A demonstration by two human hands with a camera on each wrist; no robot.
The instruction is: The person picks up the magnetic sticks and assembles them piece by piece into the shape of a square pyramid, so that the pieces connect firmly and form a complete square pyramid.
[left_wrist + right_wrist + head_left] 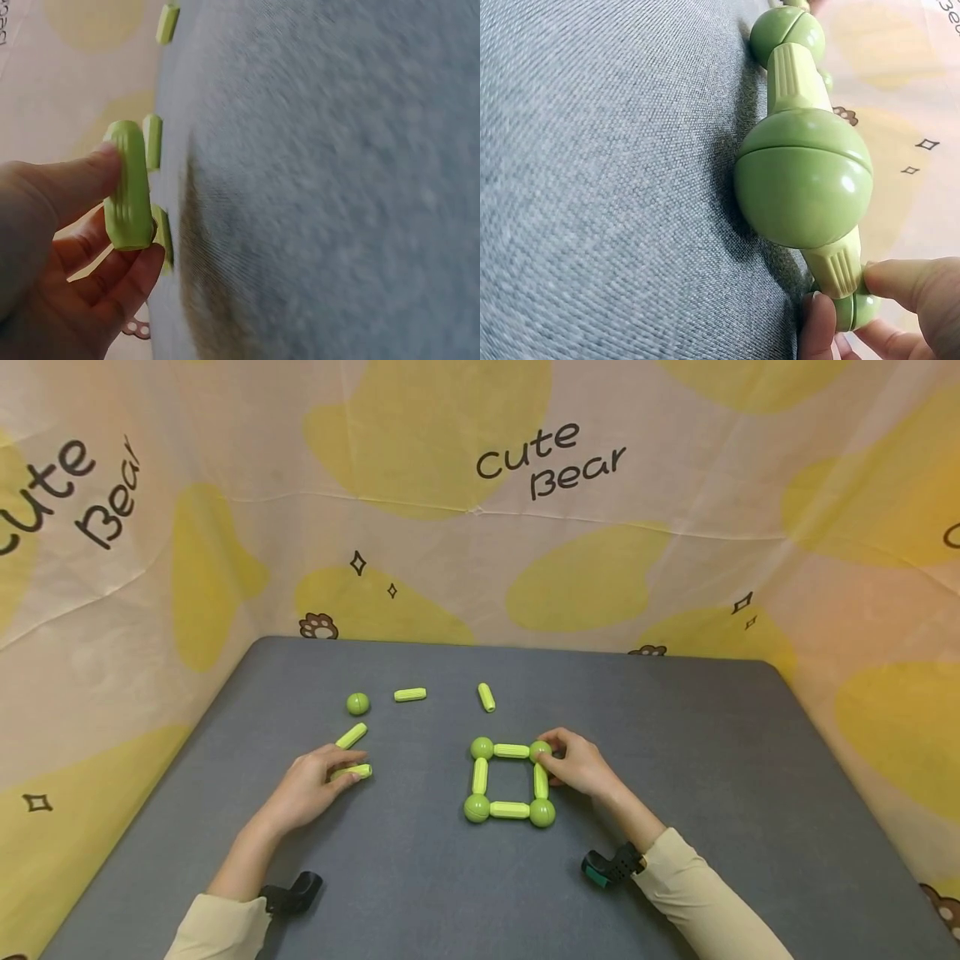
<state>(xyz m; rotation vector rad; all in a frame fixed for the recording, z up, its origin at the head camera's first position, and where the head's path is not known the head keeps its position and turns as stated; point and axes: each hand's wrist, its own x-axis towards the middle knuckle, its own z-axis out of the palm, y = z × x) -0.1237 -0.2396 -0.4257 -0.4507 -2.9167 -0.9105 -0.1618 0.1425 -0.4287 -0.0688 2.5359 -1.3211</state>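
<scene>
My left hand (303, 789) pinches a light green ribbed rod (129, 187) between thumb and fingers, at the left of the table. Just beyond that hand lies a second green rod (352, 735). Right of centre, a square frame (510, 811) of green rods with a ball at each corner lies flat on the table. My right hand (581, 767) holds the frame's far right corner ball (538, 748) between thumb and fingers, partly covering it. In the right wrist view the near right ball (802, 180) looms large in front of that grip.
Farther back on the grey table (405, 877) lie a loose green ball (357, 703), a rod (410, 694) and another rod (487, 697). A printed cloth (420, 468) stands behind the table and along its sides. Black devices (292, 893) are strapped to both wrists.
</scene>
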